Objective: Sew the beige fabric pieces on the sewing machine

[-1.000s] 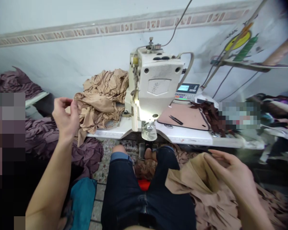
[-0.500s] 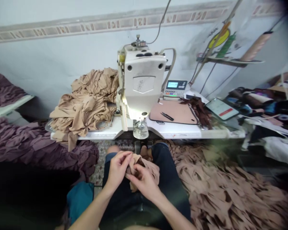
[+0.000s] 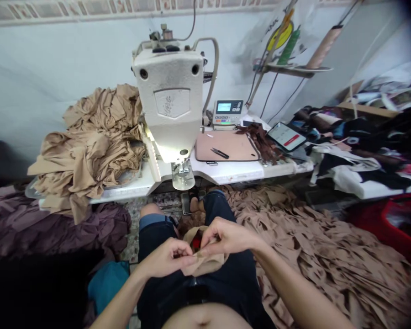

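Over my lap, both hands pinch the edge of a piece of beige fabric (image 3: 208,265). My left hand (image 3: 167,258) grips it from the left, thumb against bent fingers. My right hand (image 3: 228,237) holds it from the right, its fingertips close to the left ones. A small red patch shows inside the fabric between the hands; what it is I cannot make out. Beyond my knees stands a white sewing machine (image 3: 171,105) with its lamp lit over the needle area.
Crumpled tan fabric (image 3: 89,151) is heaped left of the machine. To its right lie a pink mat (image 3: 238,142), thread snips (image 3: 219,153), dark brown strips (image 3: 263,144) and a phone (image 3: 287,136). Beige pieces (image 3: 311,246) and purple fabric (image 3: 55,224) cover the floor on either side.
The view has turned right and downward. Both hands still hold the beige fabric; its held edge has been turned, my right hand now reaches over from above, and a red patch shows.
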The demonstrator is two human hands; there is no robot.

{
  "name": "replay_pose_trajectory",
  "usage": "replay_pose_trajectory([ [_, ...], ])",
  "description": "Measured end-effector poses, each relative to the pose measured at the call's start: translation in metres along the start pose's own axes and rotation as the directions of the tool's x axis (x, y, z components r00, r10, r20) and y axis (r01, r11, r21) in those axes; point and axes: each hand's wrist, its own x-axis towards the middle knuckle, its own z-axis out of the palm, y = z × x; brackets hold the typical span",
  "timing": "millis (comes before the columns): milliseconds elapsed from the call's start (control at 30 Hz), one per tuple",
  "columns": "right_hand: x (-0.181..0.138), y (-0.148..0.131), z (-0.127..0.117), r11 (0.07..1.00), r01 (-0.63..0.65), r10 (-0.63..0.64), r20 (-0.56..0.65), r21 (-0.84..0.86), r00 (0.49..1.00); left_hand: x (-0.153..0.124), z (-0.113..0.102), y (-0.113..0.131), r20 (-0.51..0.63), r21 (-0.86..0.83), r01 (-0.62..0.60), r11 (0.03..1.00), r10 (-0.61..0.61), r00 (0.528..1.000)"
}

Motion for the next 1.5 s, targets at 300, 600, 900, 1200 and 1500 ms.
replay_pose_trajectory([
  [300, 0.01, 0.015, -0.012, 1.0, 0.008, -0.008, -0.17, 0.0, 0.985, 0.011, -0.028, 0.012, -0.278, 0.03, -0.023, 0.999, 0.031, 0.96],
  [600, 0.027, 0.009, -0.01, 0.997, 0.015, 0.021, -0.463, 0.074, 0.886, 0.015, -0.041, 0.027, -0.512, 0.079, -0.145, 0.986, 0.165, 0.843],
  [900, 0.024, -0.028, 0.001, 0.978, 0.115, -0.204, -0.706, -0.172, 0.679, 0.006, -0.063, 0.044, -0.388, 0.573, -0.244, 0.782, 0.522, 0.76],
  [1200, 0.04, -0.037, -0.014, 0.967, 0.161, -0.251, -0.82, -0.195, 0.514, 0.019, -0.064, 0.066, -0.484, 0.498, -0.283, 0.82, 0.533, 0.694],
  [1500, 0.059, -0.02, -0.036, 0.968, 0.236, -0.057, -0.845, 0.084, 0.532, 0.036, -0.073, 0.091, -0.66, 0.3, -0.165, 0.939, 0.33, 0.675],
])
